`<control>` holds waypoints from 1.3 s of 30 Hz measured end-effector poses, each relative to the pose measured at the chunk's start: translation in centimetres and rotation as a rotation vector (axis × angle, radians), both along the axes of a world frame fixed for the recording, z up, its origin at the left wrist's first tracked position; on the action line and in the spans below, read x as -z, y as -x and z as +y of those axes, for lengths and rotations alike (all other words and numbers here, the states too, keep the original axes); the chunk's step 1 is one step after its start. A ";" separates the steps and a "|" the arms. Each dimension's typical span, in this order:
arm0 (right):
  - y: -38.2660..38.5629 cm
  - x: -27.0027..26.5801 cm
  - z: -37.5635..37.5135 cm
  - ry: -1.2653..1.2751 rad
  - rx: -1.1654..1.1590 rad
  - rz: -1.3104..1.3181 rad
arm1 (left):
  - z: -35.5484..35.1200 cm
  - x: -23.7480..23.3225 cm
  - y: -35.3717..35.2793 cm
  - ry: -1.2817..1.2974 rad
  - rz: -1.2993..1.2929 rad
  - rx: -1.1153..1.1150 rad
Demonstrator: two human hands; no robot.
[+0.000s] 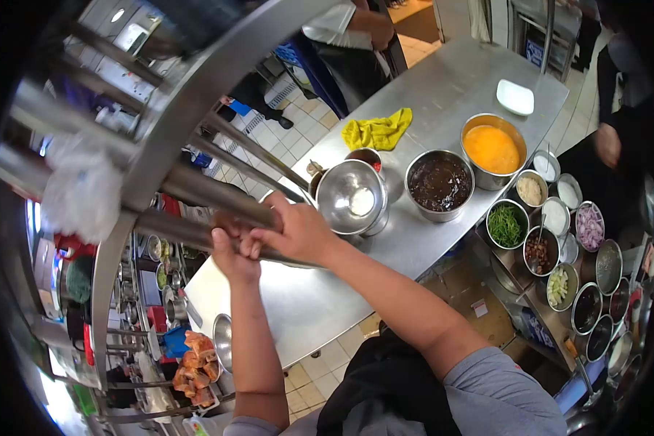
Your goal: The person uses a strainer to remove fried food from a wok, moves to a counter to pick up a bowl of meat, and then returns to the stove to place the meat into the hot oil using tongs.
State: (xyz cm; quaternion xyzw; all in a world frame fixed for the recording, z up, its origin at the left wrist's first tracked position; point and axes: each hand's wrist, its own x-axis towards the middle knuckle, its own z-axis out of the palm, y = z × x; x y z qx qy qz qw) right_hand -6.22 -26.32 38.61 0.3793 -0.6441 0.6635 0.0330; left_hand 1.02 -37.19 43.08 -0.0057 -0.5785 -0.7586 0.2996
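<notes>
A steel rack (pixel 149 156) of thick tubes rises on the left, close to the camera. Both arms reach to its lower bars. My left hand (pixel 236 261) is closed around a steel bar (pixel 171 227), thumb up. Beside it on the right, my right hand (pixel 298 229) is closed on the same bar, its fingers partly hidden behind the tubes. Just past my right hand, a shiny steel bowl (pixel 349 196) sits on the steel table (pixel 385 258). A clear plastic bag (pixel 83 189) hangs on the rack.
Pots of dark sauce (pixel 439 182) and orange liquid (pixel 493 149), a yellow cloth (pixel 376 131) and a white dish (pixel 515 97) stand on the table. Ingredient containers (pixel 507 224) line the right. Raw meat (pixel 196 369) lies lower left. Other people stand beyond the table and at right.
</notes>
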 end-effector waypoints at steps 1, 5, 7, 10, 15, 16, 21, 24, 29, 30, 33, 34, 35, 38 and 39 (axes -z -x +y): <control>-0.2 -0.2 0.0 0.003 0.018 -0.017 | -0.8 0.5 0.0 -0.050 0.006 0.117; -1.2 -1.2 0.2 -0.024 0.046 -0.178 | -0.8 1.1 -0.3 -0.129 0.157 0.225; -0.6 0.4 -1.6 0.119 0.064 -0.173 | -1.2 0.5 -0.2 -0.353 0.038 0.053; -0.1 1.5 -2.6 0.155 0.157 -0.166 | -9.6 0.6 1.6 -0.437 -0.174 0.527; 0.1 2.3 -2.2 0.123 0.247 -0.242 | -13.4 2.8 -0.2 -0.673 -0.290 0.546; 0.0 1.9 -1.9 0.112 0.240 -0.259 | -13.4 3.8 -1.8 -0.701 -0.208 0.407; 1.0 2.7 -1.5 0.082 0.381 -0.253 | -17.6 7.6 -15.1 -0.823 0.075 -0.085; 2.2 3.5 -1.2 0.117 0.323 -0.172 | -25.3 7.1 -26.4 -0.710 0.341 -0.310; 2.2 3.0 -1.0 0.159 0.183 -0.208 | -43.8 5.0 -46.0 -0.484 0.701 -0.498; 0.3 1.6 -1.6 0.152 0.173 -0.196 | -43.4 2.0 -46.5 -0.571 0.662 -0.811; 0.5 1.7 -1.1 0.126 0.282 -0.198 | -48.0 0.0 -51.0 -0.576 0.633 -0.787; 1.5 2.2 -0.9 0.117 0.316 -0.235 | -48.5 -0.5 -51.2 -0.505 0.630 -0.873; 2.8 3.2 -0.4 0.107 0.362 -0.268 | -49.4 -0.8 -51.7 -0.491 0.634 -0.833; 2.7 3.5 -0.4 0.117 0.363 -0.257 | -47.4 -1.0 -50.5 -0.478 0.874 -0.688; 4.0 4.2 0.3 0.018 0.406 -0.230 | -47.8 0.4 -50.5 -0.497 0.947 -0.622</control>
